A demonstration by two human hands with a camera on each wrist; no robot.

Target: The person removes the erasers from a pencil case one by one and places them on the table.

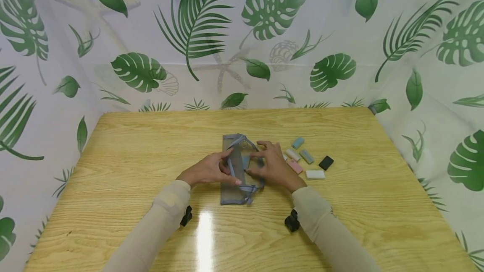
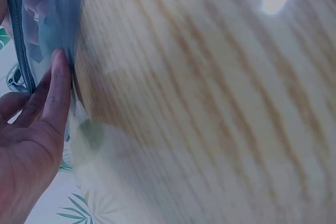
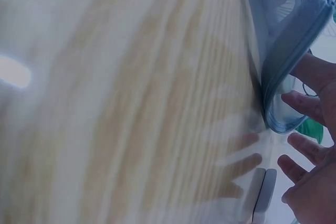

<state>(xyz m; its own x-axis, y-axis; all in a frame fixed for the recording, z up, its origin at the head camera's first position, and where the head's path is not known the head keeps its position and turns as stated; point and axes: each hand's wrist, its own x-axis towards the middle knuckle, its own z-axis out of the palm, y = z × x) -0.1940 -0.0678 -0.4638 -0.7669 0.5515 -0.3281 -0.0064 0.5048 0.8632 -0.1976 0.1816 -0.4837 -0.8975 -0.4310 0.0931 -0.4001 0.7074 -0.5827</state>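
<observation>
A translucent mesh pouch (image 1: 231, 194) with blue-grey trim and a zipper lies on the table, its mouth held apart toward the right. My left hand (image 1: 211, 168) grips the pouch's edge, with thumb and fingers spread along it; in the left wrist view fingers (image 2: 59, 87) press along the mesh. My right hand (image 1: 274, 163) reaches into the mouth, thumb and forefinger at the two ends of a small light-blue block (image 1: 245, 163). The right wrist view shows its other fingers (image 3: 304, 106) loosely bent beside the pouch's rim (image 3: 273, 85).
Just right of my right hand lie several small blocks: a blue one (image 1: 298, 142), a cream one (image 1: 293, 154), a grey-blue one (image 1: 306, 156), a pink one (image 1: 295, 166), a white one (image 1: 315, 174) and a black one (image 1: 326, 163). A leaf-patterned cloth (image 1: 227, 87) surrounds the wooden table (image 1: 132, 146).
</observation>
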